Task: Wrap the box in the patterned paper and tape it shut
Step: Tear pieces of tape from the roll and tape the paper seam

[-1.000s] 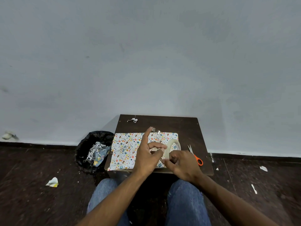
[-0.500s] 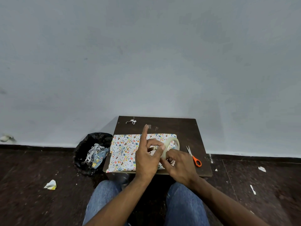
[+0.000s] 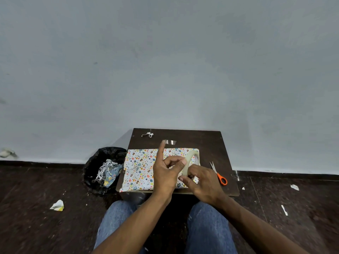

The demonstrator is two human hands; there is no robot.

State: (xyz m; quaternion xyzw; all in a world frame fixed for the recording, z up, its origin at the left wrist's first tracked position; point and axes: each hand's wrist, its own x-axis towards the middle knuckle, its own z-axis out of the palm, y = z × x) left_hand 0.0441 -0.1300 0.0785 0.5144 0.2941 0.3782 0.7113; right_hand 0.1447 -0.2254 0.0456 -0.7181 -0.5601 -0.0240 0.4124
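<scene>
Head view, low centre: I see my right hand (image 3: 203,182) curled round the tape roll (image 3: 190,163), gripping its lower rim. Left hand (image 3: 166,173) pinches at the roll's edge w/ thumb and bent fingers, index straight up w/ a clear tape strip (image 3: 169,142) stuck on its tip. Roll's a stiff light ring, tacky; I'd guess best held by the rim. Beneath both hands, box in patterned paper (image 3: 141,169) lies flat, mid-frame on a dark wood table (image 3: 207,143). Paper's thin, creases and tears easy, so press on flat faces, not edges. Orange scissors (image 3: 219,174) just right. Black bin (image 3: 102,171) left, paper scrap (image 3: 147,134) far edge.
</scene>
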